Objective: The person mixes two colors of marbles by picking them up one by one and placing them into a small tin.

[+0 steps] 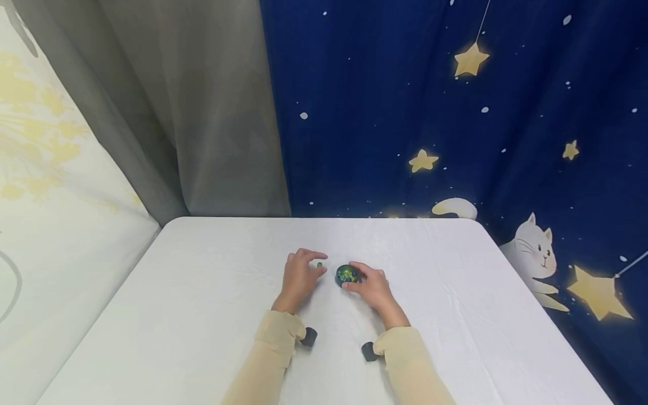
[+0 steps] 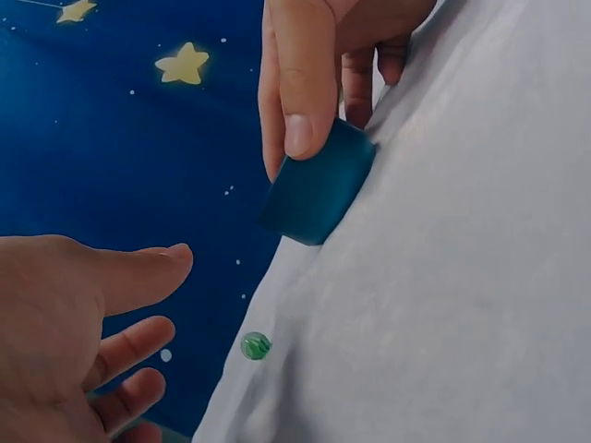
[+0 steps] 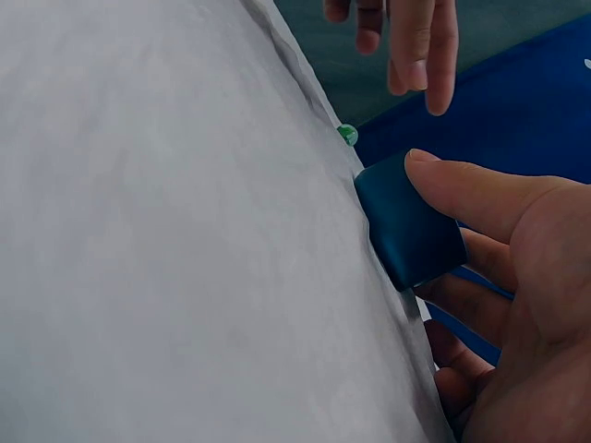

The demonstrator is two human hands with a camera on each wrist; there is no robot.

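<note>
My right hand (image 1: pixel 373 286) grips a small round teal container (image 1: pixel 340 280), thumb on one side and fingers on the other. From above, several green and dark blue marbles (image 1: pixel 347 274) show inside it. In the left wrist view the container's smooth wall (image 2: pixel 319 189) hides its contents. A single green glass marble (image 2: pixel 256 346) lies on the white cloth to the left of the container. Beside that marble is my left hand (image 1: pixel 301 277), thumb and forefinger spread apart with the marble between their tips in the head view. Nothing is held in the left hand.
A white cloth covers the table (image 1: pixel 212 315). Behind its far edge hang a grey curtain (image 1: pixel 228 112) and a dark blue curtain (image 1: pixel 364 112) with stars and a cat. Black wrist devices (image 1: pixel 309 337) sit at both cream sleeves (image 1: pixel 265 354).
</note>
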